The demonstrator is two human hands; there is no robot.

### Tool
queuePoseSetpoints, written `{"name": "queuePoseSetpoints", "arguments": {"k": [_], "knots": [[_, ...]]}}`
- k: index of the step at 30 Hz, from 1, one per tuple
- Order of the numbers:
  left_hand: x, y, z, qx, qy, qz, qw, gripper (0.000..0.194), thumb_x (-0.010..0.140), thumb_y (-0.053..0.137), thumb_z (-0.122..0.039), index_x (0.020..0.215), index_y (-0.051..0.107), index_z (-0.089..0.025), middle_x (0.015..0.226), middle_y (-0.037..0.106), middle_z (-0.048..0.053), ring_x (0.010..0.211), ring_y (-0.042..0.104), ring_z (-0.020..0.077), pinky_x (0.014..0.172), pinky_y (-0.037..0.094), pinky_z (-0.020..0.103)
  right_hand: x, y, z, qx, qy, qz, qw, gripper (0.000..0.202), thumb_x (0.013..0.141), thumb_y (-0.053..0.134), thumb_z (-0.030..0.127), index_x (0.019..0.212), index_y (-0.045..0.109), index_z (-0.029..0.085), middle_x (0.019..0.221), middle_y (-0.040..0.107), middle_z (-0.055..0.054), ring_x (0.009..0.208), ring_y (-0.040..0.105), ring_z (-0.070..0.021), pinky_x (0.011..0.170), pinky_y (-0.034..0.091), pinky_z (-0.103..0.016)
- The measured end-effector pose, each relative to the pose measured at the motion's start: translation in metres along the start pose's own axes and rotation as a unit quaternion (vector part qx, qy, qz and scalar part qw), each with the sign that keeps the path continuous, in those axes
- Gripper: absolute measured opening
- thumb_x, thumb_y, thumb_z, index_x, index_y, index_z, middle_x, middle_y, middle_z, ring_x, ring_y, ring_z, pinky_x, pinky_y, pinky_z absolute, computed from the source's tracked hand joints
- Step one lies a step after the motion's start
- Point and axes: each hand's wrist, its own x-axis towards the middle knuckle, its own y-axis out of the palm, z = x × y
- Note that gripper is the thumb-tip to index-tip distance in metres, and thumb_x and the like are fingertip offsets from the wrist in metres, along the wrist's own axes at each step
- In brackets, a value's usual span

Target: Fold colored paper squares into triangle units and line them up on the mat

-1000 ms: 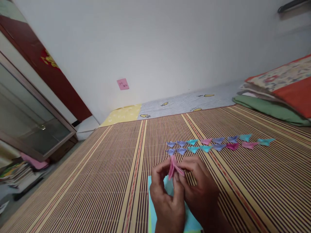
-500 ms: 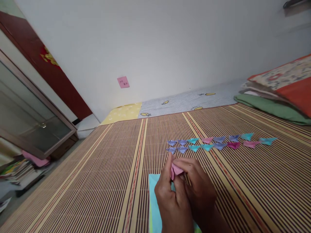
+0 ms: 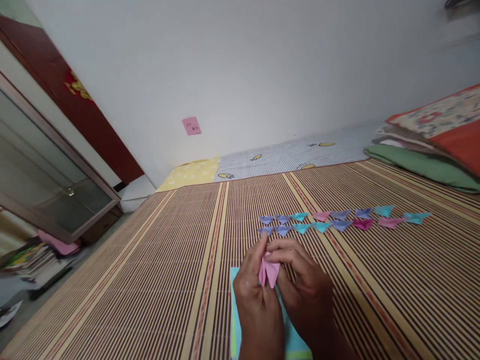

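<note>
Pink folded paper (image 3: 273, 272), one piece: held between both hands, above light-blue sheet (image 3: 295, 342) on striped mat (image 3: 168, 280). Left hand (image 3: 258, 295): fingers closed along paper's left side. Right hand (image 3: 309, 285): fingers bent, gripping paper's upper right part. Folded paper figures (image 3: 321, 227), blue, teal, pink, magenta: two rows on mat, beyond hands. Pink note (image 3: 191, 126): on wall (image 3: 262, 75). Folded bedding (image 3: 423, 162): far right.
</note>
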Motion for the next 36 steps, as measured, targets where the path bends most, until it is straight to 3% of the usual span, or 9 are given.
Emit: {"name": "queuePoseSetpoints", "arguments": {"k": [3, 6, 11, 15, 19, 24, 30, 36], "knots": [[0.001, 0.002, -0.003, -0.008, -0.038, 0.032, 0.999, 0.051, 0.092, 0.056, -0.011, 0.14, 0.063, -0.028, 0.139, 0.068, 0.008, 0.129, 0.063, 0.0259, 0.11, 0.051, 0.047, -0.002, 0.0, -0.004, -0.001, 0.023, -0.022, 0.999, 0.024, 0.089, 0.055, 0.004, 0.087, 0.067, 0.025, 0.095, 0.07, -0.001, 0.092, 0.07, -0.0166, 0.082, 0.056, -0.029], [-0.001, 0.01, -0.008, -0.053, -0.061, 0.009, 0.997, 0.056, 0.092, 0.056, -0.013, 0.146, 0.057, -0.029, 0.146, 0.062, 0.01, 0.137, 0.057, 0.0265, 0.115, 0.046, 0.047, -0.003, 0.001, -0.009, 0.027, 0.066, -0.044, 0.997, 0.021, 0.09, 0.058, 0.007, 0.086, 0.067, 0.026, 0.096, 0.07, -0.002, 0.094, 0.07, -0.0175, 0.082, 0.056, -0.029], [-0.007, 0.023, -0.013, -0.239, -0.132, -0.024, 0.962, 0.051, 0.098, 0.056, -0.027, 0.149, 0.051, -0.027, 0.143, 0.064, 0.013, 0.132, 0.061, 0.0268, 0.109, 0.051, 0.041, -0.003, -0.001, -0.013, 0.112, 0.113, -0.089, 0.983, 0.017, 0.088, 0.065, 0.009, 0.088, 0.067, 0.026, 0.098, 0.068, -0.001, 0.099, 0.069, -0.0178, 0.084, 0.057, -0.03], [-0.001, 0.022, -0.017, -0.382, -0.239, -0.056, 0.891, 0.043, 0.099, 0.056, -0.042, 0.133, 0.067, -0.02, 0.123, 0.074, 0.015, 0.118, 0.07, 0.0276, 0.098, 0.057, 0.039, -0.003, -0.004, -0.013, 0.022, 0.044, -0.081, 0.995, 0.018, 0.089, 0.066, 0.007, 0.091, 0.068, 0.025, 0.098, 0.069, -0.001, 0.096, 0.068, -0.0169, 0.086, 0.055, -0.03], [0.008, 0.017, -0.021, -0.453, -0.305, -0.024, 0.838, 0.029, 0.085, 0.077, -0.037, 0.103, 0.08, -0.014, 0.105, 0.078, 0.013, 0.107, 0.072, 0.0264, 0.094, 0.056, 0.035, -0.002, -0.004, -0.013, -0.054, -0.019, -0.06, 0.997, 0.022, 0.09, 0.061, 0.003, 0.097, 0.067, 0.023, 0.095, 0.071, -0.001, 0.094, 0.069, -0.0162, 0.085, 0.055, -0.03], [0.01, 0.014, -0.019, -0.486, -0.322, -0.023, 0.812, 0.026, 0.082, 0.081, -0.035, 0.098, 0.081, -0.014, 0.096, 0.077, 0.011, 0.095, 0.071, 0.022, 0.089, 0.055, 0.032, -0.003, -0.001, -0.016, -0.084, -0.049, -0.013, 0.995, 0.023, 0.089, 0.058, 0.001, 0.096, 0.065, 0.022, 0.096, 0.07, -0.001, 0.094, 0.066, -0.0165, 0.083, 0.053, -0.03], [0.013, 0.012, -0.015, -0.52, -0.345, -0.065, 0.779, 0.025, 0.07, 0.09, -0.031, 0.082, 0.08, -0.012, 0.08, 0.073, 0.005, 0.076, 0.069, 0.0153, 0.082, 0.057, 0.029, -0.007, 0.003, -0.018, -0.092, -0.081, 0.01, 0.992, 0.022, 0.09, 0.058, 0.001, 0.097, 0.062, 0.022, 0.096, 0.071, -0.002, 0.094, 0.063, -0.0186, 0.083, 0.05, -0.034], [0.012, 0.011, -0.015, -0.515, -0.366, -0.095, 0.769, 0.026, 0.066, 0.092, -0.025, 0.082, 0.079, -0.01, 0.08, 0.075, 0.007, 0.073, 0.069, 0.014, 0.072, 0.058, 0.024, -0.006, 0.003, -0.022, -0.184, -0.104, 0.01, 0.977, 0.015, 0.094, 0.059, 0.01, 0.104, 0.065, 0.019, 0.1, 0.067, -0.007, 0.097, 0.059, -0.0239, 0.088, 0.045, -0.04]]}}
